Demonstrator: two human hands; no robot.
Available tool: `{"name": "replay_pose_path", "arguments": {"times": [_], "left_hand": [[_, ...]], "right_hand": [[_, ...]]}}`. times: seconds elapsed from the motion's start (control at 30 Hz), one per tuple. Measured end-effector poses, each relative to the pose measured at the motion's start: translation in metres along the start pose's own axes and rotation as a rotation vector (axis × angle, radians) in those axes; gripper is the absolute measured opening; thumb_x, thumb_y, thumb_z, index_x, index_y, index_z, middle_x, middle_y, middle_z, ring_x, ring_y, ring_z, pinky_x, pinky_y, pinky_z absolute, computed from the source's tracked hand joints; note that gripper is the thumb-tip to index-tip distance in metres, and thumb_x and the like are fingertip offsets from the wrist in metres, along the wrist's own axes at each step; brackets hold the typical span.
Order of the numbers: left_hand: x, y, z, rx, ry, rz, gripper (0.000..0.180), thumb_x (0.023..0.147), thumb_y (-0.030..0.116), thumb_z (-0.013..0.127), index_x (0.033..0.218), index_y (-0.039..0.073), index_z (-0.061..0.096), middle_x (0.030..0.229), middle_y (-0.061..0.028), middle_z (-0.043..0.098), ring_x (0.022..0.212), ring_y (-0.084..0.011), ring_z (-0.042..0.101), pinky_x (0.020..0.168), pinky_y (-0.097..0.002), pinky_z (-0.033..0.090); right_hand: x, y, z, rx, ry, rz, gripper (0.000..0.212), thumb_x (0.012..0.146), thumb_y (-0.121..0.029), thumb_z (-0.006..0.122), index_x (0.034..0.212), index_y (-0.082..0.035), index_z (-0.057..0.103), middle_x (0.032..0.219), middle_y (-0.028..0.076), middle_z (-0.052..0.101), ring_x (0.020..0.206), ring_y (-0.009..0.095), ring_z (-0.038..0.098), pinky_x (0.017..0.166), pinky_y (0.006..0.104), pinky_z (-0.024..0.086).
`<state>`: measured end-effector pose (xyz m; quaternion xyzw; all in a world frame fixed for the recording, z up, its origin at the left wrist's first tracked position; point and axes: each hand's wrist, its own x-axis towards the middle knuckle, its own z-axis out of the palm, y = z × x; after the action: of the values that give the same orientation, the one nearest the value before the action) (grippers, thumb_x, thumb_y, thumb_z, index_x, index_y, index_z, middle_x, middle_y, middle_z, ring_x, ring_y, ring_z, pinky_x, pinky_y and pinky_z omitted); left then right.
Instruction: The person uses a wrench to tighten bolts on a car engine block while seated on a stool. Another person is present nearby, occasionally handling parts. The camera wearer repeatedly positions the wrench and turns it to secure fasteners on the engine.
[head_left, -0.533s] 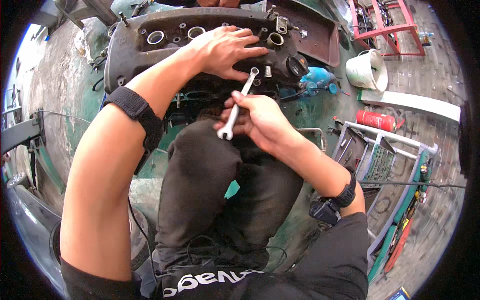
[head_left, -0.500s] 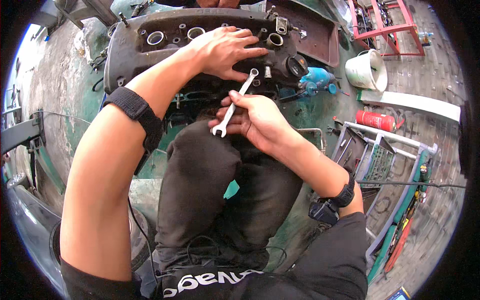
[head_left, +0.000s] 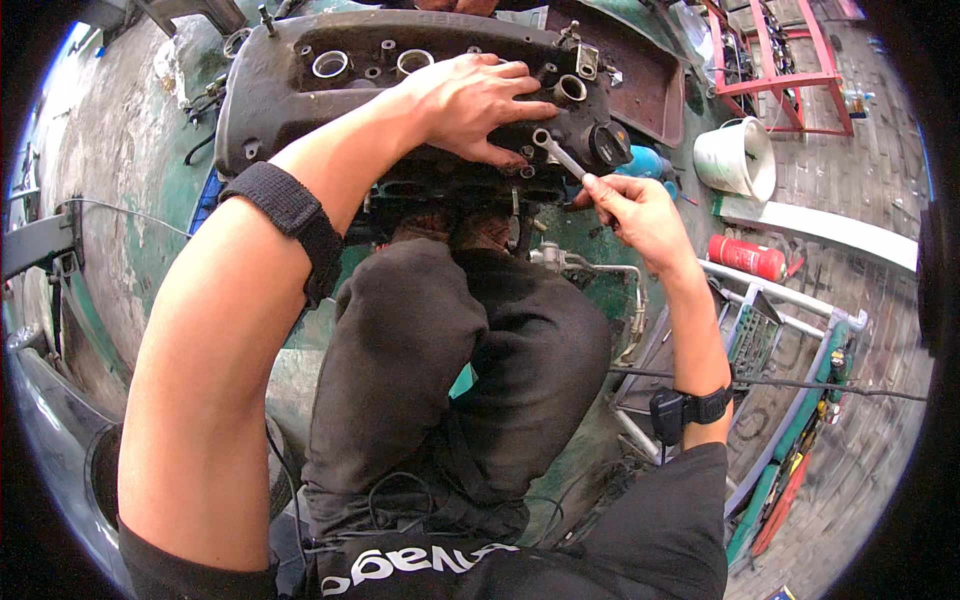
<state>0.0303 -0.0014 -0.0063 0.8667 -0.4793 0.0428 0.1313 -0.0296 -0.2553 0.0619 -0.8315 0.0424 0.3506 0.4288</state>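
In front of me lies a dark engine valve cover [head_left: 290,105] with round holes and a black oil filler cap [head_left: 607,145] at its right end. My left hand [head_left: 475,105] rests flat on the cover, fingers spread toward the right, holding nothing. My right hand [head_left: 635,215] is closed around one end of a silver combination wrench [head_left: 565,157]. The wrench's ring end is at a small bolt or stud near the cover's front right edge, just left of the cap. Whether the ring sits fully over it I cannot tell.
A blue power tool [head_left: 648,162] lies behind my right hand. Further right are a white bucket [head_left: 733,160], a red fire extinguisher [head_left: 747,257] and a metal tool cart [head_left: 770,330]. A brown drip tray [head_left: 650,100] sits behind the engine. Another person's hands [head_left: 450,5] show at the far edge.
My right hand has moved right and turned the wrench, so its ring end now sits at the cover's stud. My left hand stays on the cover. The view has shifted slightly.
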Motion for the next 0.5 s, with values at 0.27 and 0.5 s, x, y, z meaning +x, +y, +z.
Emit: {"name": "replay_pose_path", "arguments": {"times": [0.27, 0.5], "left_hand": [[0.0, 0.0, 0.0, 0.006, -0.012, -0.012, 0.073, 0.076, 0.05, 0.067, 0.137, 0.014, 0.046, 0.131, -0.0153, 0.051, 0.122, -0.0316, 0.048, 0.099, -0.0458, 0.043], [-0.001, 0.0, 0.002, 0.034, 0.052, 0.012, 0.072, 0.077, 0.052, 0.066, 0.136, 0.015, 0.048, 0.125, -0.0134, 0.054, 0.117, -0.0279, 0.051, 0.096, -0.0438, 0.044]], "right_hand": [[0.021, -0.01, -0.018, -0.186, -0.067, 0.127, 0.036, 0.089, -0.038, 0.065, 0.082, -0.003, 0.069, 0.052, -0.005, 0.044, 0.042, 0.004, 0.039, 0.038, 0.022, 0.03], [0.017, -0.013, -0.01, -0.076, -0.14, 0.186, 0.037, 0.093, -0.037, 0.061, 0.074, -0.004, 0.062, 0.051, -0.003, 0.047, 0.039, 0.006, 0.04, 0.036, 0.0223, 0.032]]}}
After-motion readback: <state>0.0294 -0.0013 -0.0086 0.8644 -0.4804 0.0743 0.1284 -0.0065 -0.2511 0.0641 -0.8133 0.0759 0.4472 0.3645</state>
